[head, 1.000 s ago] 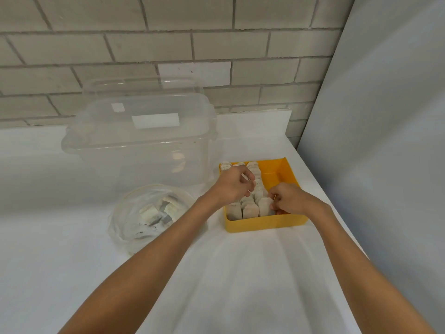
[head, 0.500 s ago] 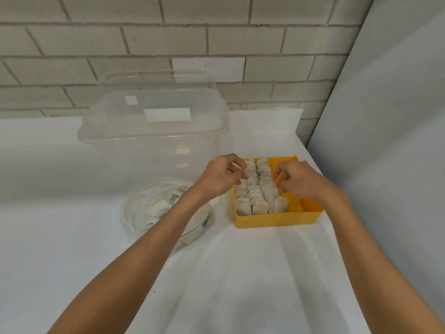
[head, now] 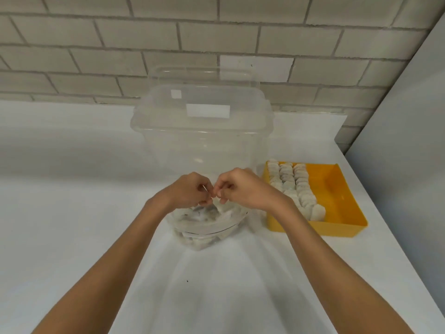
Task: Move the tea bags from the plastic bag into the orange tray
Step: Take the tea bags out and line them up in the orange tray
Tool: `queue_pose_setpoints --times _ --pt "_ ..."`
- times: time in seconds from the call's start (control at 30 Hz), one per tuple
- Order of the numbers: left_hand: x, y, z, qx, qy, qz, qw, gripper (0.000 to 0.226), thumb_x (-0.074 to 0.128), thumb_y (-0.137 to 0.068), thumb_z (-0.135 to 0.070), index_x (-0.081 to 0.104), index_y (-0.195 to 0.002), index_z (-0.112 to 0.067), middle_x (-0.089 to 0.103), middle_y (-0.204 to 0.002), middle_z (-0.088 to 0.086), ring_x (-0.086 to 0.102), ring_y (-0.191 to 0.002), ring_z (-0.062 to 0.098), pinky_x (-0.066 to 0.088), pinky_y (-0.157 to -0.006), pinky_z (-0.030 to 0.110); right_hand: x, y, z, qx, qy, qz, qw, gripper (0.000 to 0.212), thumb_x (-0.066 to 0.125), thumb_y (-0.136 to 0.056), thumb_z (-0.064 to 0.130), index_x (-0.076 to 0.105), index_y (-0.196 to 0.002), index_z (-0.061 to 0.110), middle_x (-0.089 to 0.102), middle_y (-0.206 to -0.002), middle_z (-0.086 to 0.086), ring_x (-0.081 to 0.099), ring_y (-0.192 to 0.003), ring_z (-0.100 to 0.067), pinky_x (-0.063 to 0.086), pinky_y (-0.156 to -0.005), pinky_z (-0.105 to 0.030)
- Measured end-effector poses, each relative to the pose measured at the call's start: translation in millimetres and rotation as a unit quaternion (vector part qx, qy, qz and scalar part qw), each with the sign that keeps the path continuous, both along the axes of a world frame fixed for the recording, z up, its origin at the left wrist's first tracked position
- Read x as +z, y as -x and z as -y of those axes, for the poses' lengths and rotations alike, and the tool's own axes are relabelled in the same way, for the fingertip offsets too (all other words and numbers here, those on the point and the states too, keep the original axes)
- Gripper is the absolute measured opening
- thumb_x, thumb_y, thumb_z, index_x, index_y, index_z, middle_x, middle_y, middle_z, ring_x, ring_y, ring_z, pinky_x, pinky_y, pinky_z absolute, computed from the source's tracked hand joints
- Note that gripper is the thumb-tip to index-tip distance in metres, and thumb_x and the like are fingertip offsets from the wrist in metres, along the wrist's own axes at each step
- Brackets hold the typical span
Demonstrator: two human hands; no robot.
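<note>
The clear plastic bag [head: 204,233] sits open on the white table, with pale tea bags [head: 199,214] inside it. My left hand [head: 186,192] and my right hand [head: 244,189] meet just above its mouth, fingertips pinched together on a pale tea bag [head: 219,205] between them. Part of the bag's opening is hidden under my hands. To the right stands the orange tray [head: 320,229], where several tea bags [head: 290,183] stand packed in rows along the left side. The tray's right half shows bare orange floor.
A large clear lidded container [head: 204,131] stands directly behind the bag, close to my hands. A brick wall runs along the back, and a grey panel [head: 397,153] borders the table just right of the tray.
Both hands have left the orange tray and moved left to the plastic bag's mouth. The view has swung left, so the tray now sits at the right.
</note>
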State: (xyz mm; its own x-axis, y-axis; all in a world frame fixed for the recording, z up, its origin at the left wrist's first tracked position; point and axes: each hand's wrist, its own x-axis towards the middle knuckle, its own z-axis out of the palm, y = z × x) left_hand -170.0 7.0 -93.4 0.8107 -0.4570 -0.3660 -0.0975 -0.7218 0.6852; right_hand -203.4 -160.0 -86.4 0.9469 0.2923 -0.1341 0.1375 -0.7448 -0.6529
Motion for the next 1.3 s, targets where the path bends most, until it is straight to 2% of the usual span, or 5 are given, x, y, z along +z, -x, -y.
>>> queue_pose_setpoints --times 0.4,0.73,1.03,1.2,1.3 --pt "-54.7 11.3 -6.4 -0.088 -0.327 0.061 0.939 0.052 0.058 -0.089 -0.038 0.041 -0.135 -0.02 0.052 -0.129 0.002 0.054 -0.114 0.022 0.046 -0.089 0.031 -54.6 -6.4 -30.4 0.052 0.3 -0.118 0.945 0.058 0.061 -0.088 0.028 0.039 -0.141 0.02 0.038 -0.139 -0.013 0.034 -0.129 -0.034 0.04 -0.101 -0.041" --pt "-43.7 8.1 -10.3 -0.083 -0.333 0.117 0.932 0.076 0.058 -0.091 -0.032 0.012 -0.151 -0.022 0.043 -0.143 0.004 0.049 -0.125 0.025 0.044 -0.093 0.031 -41.3 -4.2 -17.2 0.037 0.273 -0.083 0.958 0.089 0.067 -0.085 0.034 0.009 -0.151 0.027 0.017 -0.157 -0.009 0.017 -0.143 -0.036 0.018 -0.115 -0.039" --pt "-68.2 18.1 -16.6 -0.103 -0.149 0.037 0.983 0.08 0.068 -0.082 -0.024 0.021 -0.147 -0.027 0.039 -0.141 -0.006 0.04 -0.13 0.019 0.038 -0.102 0.027 -56.1 -6.7 -8.8 0.007 0.198 -0.117 0.973 0.05 0.078 -0.073 0.016 0.055 -0.117 0.011 0.056 -0.118 -0.008 0.055 -0.112 -0.024 0.045 -0.084 -0.026" --pt "-70.2 18.7 -17.4 -0.024 0.0 0.011 1.0 0.032 0.07 -0.081 -0.015 0.057 -0.11 -0.023 0.055 -0.095 -0.01 0.052 -0.091 0.011 0.039 -0.079 0.02 -53.7 -4.1 -5.8 0.0 0.088 -0.116 0.989 0.079 0.077 -0.069 0.0 0.044 -0.139 0.014 0.051 -0.136 -0.002 0.049 -0.125 -0.018 0.041 -0.092 -0.019" --pt "-60.4 20.4 -16.9 0.066 0.132 0.021 0.989 0.016 0.066 -0.084 -0.006 0.061 -0.078 -0.021 0.056 -0.068 -0.015 0.055 -0.072 0.001 0.039 -0.069 0.009 -48.7 -1.6 -2.5 -0.049 -0.048 -0.103 0.992 0.06 0.076 -0.067 -0.006 0.061 -0.121 0.018 0.062 -0.108 -0.002 0.06 -0.088 -0.012 0.047 -0.067 -0.013"
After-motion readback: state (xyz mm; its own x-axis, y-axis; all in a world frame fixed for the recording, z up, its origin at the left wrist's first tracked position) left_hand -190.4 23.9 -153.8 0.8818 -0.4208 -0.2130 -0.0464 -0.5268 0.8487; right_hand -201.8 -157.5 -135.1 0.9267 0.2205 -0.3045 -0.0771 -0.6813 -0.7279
